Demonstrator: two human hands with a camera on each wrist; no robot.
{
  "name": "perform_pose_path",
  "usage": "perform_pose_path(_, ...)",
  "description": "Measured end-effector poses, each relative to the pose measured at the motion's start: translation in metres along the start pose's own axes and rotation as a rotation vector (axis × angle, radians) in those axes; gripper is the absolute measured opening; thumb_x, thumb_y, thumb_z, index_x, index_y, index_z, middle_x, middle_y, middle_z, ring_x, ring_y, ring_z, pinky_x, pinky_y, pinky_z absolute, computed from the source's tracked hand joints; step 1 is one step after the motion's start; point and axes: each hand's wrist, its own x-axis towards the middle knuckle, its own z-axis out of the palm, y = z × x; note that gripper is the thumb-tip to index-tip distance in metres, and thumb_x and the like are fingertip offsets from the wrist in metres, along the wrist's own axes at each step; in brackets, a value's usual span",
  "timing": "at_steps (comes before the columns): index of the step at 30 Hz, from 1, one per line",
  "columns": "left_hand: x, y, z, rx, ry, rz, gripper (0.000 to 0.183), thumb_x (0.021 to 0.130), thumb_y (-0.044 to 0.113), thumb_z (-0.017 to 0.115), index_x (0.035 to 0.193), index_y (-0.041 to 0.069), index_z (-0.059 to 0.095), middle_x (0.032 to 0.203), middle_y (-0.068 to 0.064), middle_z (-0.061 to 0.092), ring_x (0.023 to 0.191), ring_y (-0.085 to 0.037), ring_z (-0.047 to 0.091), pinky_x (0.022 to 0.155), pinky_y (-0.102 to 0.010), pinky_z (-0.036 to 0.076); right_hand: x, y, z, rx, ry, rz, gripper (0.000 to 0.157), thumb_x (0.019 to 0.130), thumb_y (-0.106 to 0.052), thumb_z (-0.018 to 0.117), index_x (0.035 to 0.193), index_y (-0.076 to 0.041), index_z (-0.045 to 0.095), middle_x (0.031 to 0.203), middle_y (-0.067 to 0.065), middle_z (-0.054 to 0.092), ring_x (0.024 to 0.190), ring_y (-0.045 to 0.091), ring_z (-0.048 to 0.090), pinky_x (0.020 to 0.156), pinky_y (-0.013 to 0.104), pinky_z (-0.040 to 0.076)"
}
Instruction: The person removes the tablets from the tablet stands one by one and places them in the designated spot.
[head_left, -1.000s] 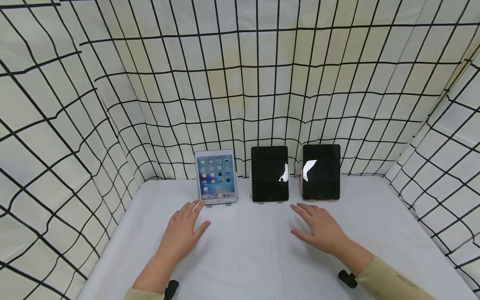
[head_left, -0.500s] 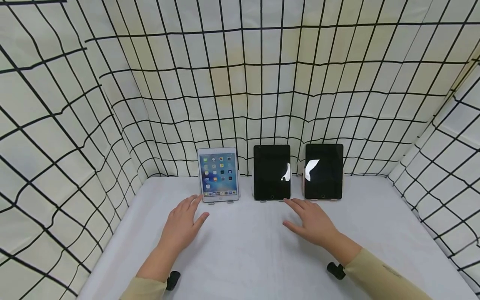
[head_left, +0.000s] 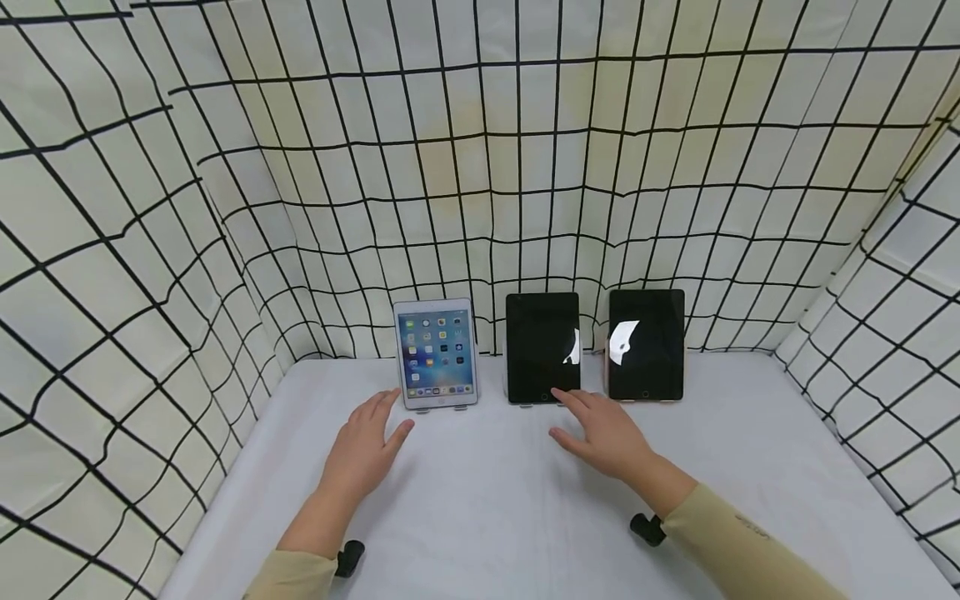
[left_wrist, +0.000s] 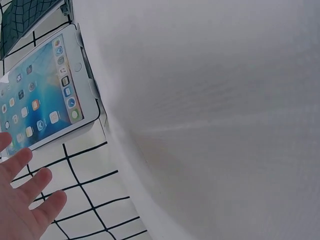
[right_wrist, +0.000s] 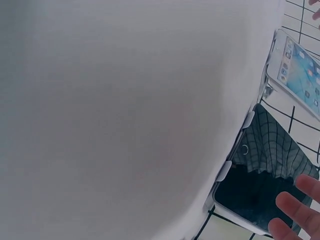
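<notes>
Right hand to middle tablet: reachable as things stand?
Probably yes. The right hand, fingers extended, is at the lower edge of the middle tablet, with nothing visible in between. The left hand is off by the lit tablet, out of its way.

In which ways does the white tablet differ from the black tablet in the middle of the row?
The white tablet shows a lit screen with app icons, while the middle black tablet shows only reflections on a dark screen. The white tablet has a white front border; the middle black tablet has a black one. The left hand is near the white tablet, the right hand near the middle black tablet. Both stand propped up in portrait position.
</notes>
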Motion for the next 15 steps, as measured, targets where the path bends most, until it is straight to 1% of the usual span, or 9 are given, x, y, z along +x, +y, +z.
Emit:
perform_pose_path(8,0.004,-0.003,-0.001,-0.010,0.006,-0.027,0.068,0.103,0.053,0.041,0.153,0.007,0.033,0.152,-0.022,0.037,0.138,-0.045,0.035,0.107,-0.061,0.032,0.013,-0.008,0.007,0.022,-0.013,0.048,0.067,0.095,-0.056,0.055,0.151,-0.021,0.043,0.141,0.008,0.055,0.128,0.033,0.052,0.106,0.055,0.039)
perform_pose_path(15,0.009,-0.011,-0.005,-0.020,-0.022,-0.063,0.075,0.102,0.060,0.032,0.155,0.007,0.029,0.153,-0.023,0.034,0.139,-0.046,0.032,0.108,-0.062,0.030,0.027,-0.014,0.013,0.063,-0.027,0.091,0.068,0.096,-0.059,0.052,0.152,-0.024,0.040,0.146,0.005,0.050,0.132,0.029,0.048,0.108,0.050,0.039)
